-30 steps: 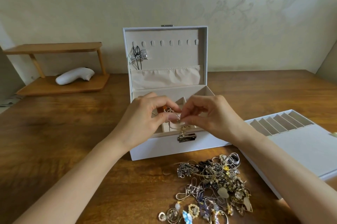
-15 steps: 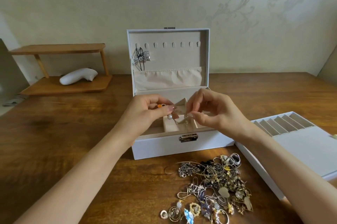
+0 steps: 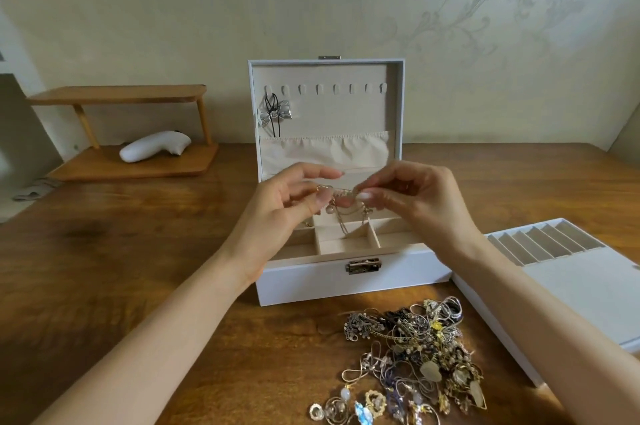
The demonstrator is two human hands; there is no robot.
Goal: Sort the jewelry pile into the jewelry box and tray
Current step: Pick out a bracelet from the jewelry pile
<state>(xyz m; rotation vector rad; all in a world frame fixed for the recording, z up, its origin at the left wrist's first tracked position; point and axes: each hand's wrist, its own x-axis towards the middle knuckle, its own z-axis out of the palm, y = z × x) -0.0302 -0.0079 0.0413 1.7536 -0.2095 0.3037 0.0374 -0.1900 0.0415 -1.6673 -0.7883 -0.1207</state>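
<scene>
The left hand [image 3: 284, 206] and the right hand [image 3: 412, 199] are covering the back parts of the jewelry box [image 3: 311, 281], so anything lying there is staying hidden. They are pinching a thin chain [image 3: 337, 189] that is looking blurry, and the little bits hanging from it are too tiny to name. At 5 o'clock the jewelry pile [image 3: 408, 355] is running off the bottom edge, and its tangled pieces are too small to tell apart. At 3 o'clock the tray [image 3: 581, 289] is getting cut off by the right edge, and the right arm is hiding its near side.
</scene>
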